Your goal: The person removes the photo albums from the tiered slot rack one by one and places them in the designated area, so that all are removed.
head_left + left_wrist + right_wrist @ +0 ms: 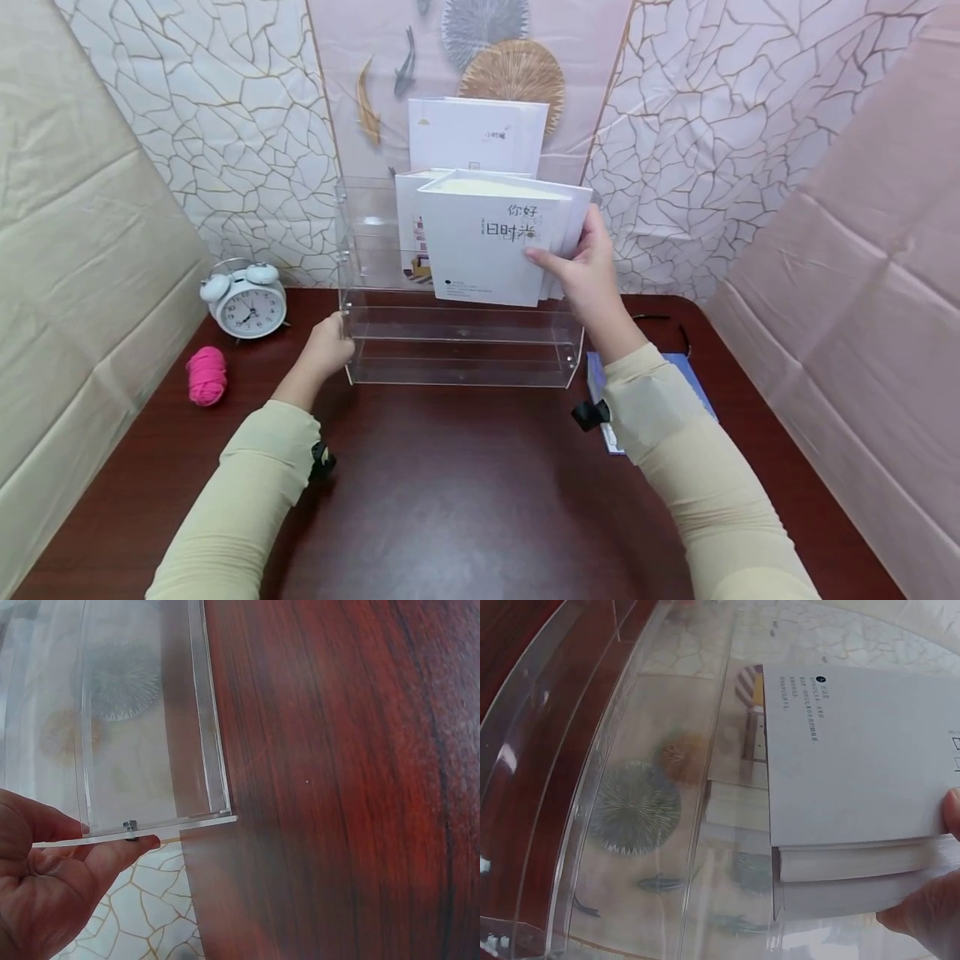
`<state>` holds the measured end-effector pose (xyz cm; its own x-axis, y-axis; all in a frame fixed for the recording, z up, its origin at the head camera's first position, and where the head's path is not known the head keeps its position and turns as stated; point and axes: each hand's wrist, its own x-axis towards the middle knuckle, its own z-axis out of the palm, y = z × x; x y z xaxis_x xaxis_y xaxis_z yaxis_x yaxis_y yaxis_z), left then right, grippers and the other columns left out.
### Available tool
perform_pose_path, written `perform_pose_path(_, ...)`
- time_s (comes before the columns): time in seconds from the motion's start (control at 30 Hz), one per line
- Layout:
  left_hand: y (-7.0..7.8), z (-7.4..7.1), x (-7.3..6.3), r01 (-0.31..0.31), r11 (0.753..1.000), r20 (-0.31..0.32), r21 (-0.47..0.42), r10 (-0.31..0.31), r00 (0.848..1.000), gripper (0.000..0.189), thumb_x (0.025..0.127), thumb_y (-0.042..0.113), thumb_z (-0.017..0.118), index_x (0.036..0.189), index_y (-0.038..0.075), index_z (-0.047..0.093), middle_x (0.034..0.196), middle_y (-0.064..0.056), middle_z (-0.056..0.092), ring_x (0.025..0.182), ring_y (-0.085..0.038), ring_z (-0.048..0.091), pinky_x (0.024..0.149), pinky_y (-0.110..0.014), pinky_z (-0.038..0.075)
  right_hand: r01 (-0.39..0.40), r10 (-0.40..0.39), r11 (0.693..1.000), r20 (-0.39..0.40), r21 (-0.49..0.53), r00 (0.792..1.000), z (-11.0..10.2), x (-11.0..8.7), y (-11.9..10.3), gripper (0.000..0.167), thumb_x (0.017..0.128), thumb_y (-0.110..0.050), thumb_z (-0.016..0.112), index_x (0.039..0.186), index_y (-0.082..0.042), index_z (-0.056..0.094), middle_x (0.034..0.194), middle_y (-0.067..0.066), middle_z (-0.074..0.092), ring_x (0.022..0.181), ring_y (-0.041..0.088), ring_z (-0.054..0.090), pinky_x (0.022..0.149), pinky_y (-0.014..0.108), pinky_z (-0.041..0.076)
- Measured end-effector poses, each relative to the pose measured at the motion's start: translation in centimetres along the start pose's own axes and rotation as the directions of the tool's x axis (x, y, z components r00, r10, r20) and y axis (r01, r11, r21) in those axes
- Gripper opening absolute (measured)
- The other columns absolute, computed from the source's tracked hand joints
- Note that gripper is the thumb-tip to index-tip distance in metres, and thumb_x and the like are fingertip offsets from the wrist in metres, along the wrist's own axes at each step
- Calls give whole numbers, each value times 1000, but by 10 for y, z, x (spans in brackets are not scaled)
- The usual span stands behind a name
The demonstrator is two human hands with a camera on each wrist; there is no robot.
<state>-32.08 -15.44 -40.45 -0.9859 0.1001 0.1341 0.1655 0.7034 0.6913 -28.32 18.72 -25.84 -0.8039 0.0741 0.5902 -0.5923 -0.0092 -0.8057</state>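
- White covers and clear acrylic meet at the middle of the scene: a white book (pixel 483 258) is held up in front of the transparent rack (pixel 465 372), ahead of the hands and above the dark wood desk (pixel 450 483).
- By the right hand (pixel 596 275), the nearer of the two, the book is pinched at its right edge, with the thumb (pixel 952 812) laid on the front cover and fingertips behind.
- By the left hand (pixel 326 350), well apart from the right, the rack's left side panel (pixel 191 823) is gripped near a bolt.
- The book is held nearly upright, its printed cover turned towards the wearer and its lower edge roughly in line with the rack's long axis, which runs left to right. Its own long axis cannot be told, as the cover looks almost square.
- Part of a second book (pixel 411 221) is hidden directly behind it, and a third book (pixel 472 132) is seen higher up and farther back.
- Whether the lower edge is touching a tier or is held just clear of it cannot be told.
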Motion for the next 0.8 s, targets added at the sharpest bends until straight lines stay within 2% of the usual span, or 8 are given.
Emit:
perform_pose_path(0.2,-2,-1,-3,14,1000,15,-22,-13,1000,31,78,-6,44,109,-13,47,97,-29,58,86,-36,50,75,-46,43,-12,13,1000,-35,24,999,-17,-28,-13,53,67,21,69,111,-4,55,104,13,64,92,26,62,75,32,52)
perform_pose_path(0.3,-3,-3,-5,15,1000,16,-17,-15,1000,29,77,-6,44,106,-13,47,93,-27,58,83,-35,50,73,-45,43,12,-3,996,-104,87,995,-28,-48,-20,52,65,25,67,109,-2,57,102,14,66,93,26,63,74,34,52)
perform_pose_path(0.4,-3,-4,-7,13,1000,14,-9,-13,1000,27,77,-7,45,103,-13,47,89,-26,57,81,-35,49,72,-44,43,81,-43,981,-209,177,977,-40,-71,-26,53,62,31,63,107,3,58,99,17,66,92,28,64,73,35,53)
perform_pose_path(0.47,-3,-5,-8,10,1000,13,-9,-10,1000,27,77,-7,44,102,-13,47,88,-26,57,80,-35,50,71,-44,43,142,-64,953,-280,266,958,-49,-89,-29,53,61,35,59,107,8,56,98,20,65,92,30,64,73,36,53)
perform_pose_path(0.6,-5,-4,-8,15,1000,16,-20,-15,1000,28,77,-7,44,104,-13,47,90,-26,57,81,-35,50,71,-43,43,246,-93,902,-396,354,913,-67,-128,-30,52,62,39,53,110,17,51,98,26,63,92,33,63,74,37,52)
perform_pose_path(0.67,-5,-3,-9,23,1000,28,-21,-22,999,30,77,-7,44,106,-14,47,92,-26,58,82,-34,50,71,-42,43,260,-74,897,-459,358,886,-76,-149,-29,53,63,39,52,112,19,49,99,27,63,91,34,63,73,37,53)
perform_pose_path(0.73,-7,-2,-10,28,999,40,-20,-27,999,31,77,-8,45,107,-15,47,93,-26,57,83,-34,50,71,-42,43,239,-6,897,-530,372,848,-83,-169,-28,54,64,40,51,113,19,48,100,28,63,91,33,64,72,36,53)
perform_pose_path(0.8,-7,-2,-11,26,1000,39,-16,-26,999,31,77,-8,45,107,-15,47,92,-26,57,83,-34,50,71,-43,43,183,110,896,-601,405,792,-90,-185,-29,56,65,38,52,117,16,49,104,27,63,92,32,64,70,36,53)
